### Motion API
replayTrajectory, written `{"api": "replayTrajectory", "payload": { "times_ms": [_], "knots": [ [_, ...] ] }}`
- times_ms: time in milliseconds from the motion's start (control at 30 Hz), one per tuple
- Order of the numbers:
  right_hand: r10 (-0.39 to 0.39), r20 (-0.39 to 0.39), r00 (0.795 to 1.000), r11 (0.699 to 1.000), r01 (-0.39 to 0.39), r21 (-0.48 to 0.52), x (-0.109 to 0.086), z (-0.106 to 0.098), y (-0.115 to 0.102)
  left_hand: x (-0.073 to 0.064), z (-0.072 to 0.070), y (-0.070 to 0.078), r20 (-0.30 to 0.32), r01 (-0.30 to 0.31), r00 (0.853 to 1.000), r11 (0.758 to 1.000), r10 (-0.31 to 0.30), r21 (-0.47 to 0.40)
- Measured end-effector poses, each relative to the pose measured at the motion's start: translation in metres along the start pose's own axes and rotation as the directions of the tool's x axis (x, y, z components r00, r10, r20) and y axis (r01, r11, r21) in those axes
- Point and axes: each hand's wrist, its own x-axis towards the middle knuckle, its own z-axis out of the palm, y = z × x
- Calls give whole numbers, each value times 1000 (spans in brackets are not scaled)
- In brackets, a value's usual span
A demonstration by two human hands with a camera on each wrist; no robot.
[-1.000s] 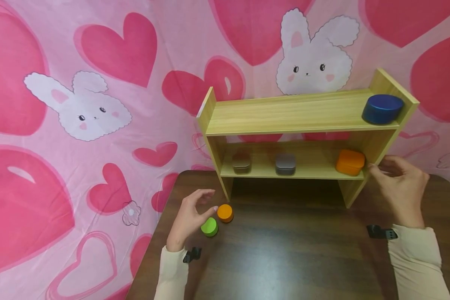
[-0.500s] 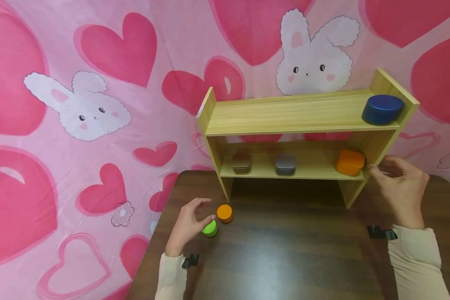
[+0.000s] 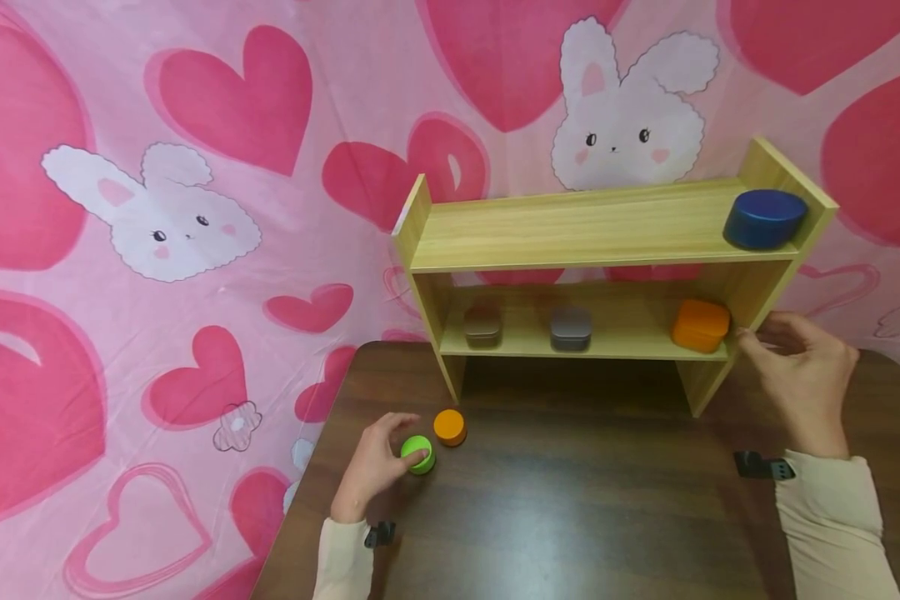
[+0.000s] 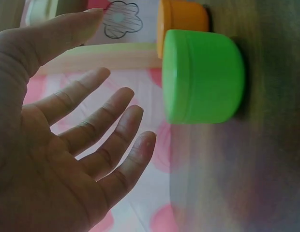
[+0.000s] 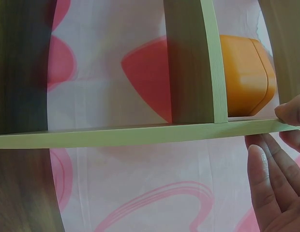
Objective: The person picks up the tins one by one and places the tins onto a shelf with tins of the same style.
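My left hand point(image 3: 373, 460) hovers over the table's left part, fingers relaxed and spread, thumb overlapping the round green tin point(image 3: 417, 455) in the head view. In the left wrist view that hand point(image 4: 77, 130) holds nothing, and the green tin point(image 4: 205, 77) stands apart from its fingertips. A round orange tin point(image 3: 450, 427) stands just behind the green one. My right hand point(image 3: 810, 375) pinches the right side panel of the wooden shelf point(image 3: 570, 229). In the right wrist view its thumb lies on the inner face, near an orange box point(image 5: 247, 75), with fingers behind the panel's edge.
On the lower board stand two small grey tins, a left one point(image 3: 483, 327) and a middle one point(image 3: 571, 329), plus the squarish orange box point(image 3: 701, 325). A blue oval tin point(image 3: 765, 219) sits at the upper board's right end. A pink heart-print cloth point(image 3: 292, 233) hangs behind the table point(image 3: 555, 492).
My left hand has moved a little down and toward the front, its thumb now over the green tin. The right hand stays on the shelf panel.
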Motion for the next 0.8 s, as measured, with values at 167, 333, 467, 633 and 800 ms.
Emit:
{"api": "replayTrajectory", "payload": {
  "times_ms": [167,333,467,633,800],
  "knots": [
    [-6,0,1000,1000,6,-6,0,0,-2,0,3,-5,7,8,1000,1000,-8,-15],
    [-12,6,1000,1000,12,-7,0,-1,-3,-1,7,-8,7,40,999,999,-40,-17],
    [-19,5,1000,1000,19,-5,0,-1,-3,-1,9,-12,19,51,999,999,-51,-4],
    [-29,3,1000,1000,29,2,0,0,-3,0,12,-14,40,52,998,999,-52,-4],
    [-23,0,1000,1000,23,-5,1,1,-3,0,15,-17,52,45,998,999,-46,16]
  ]
}}
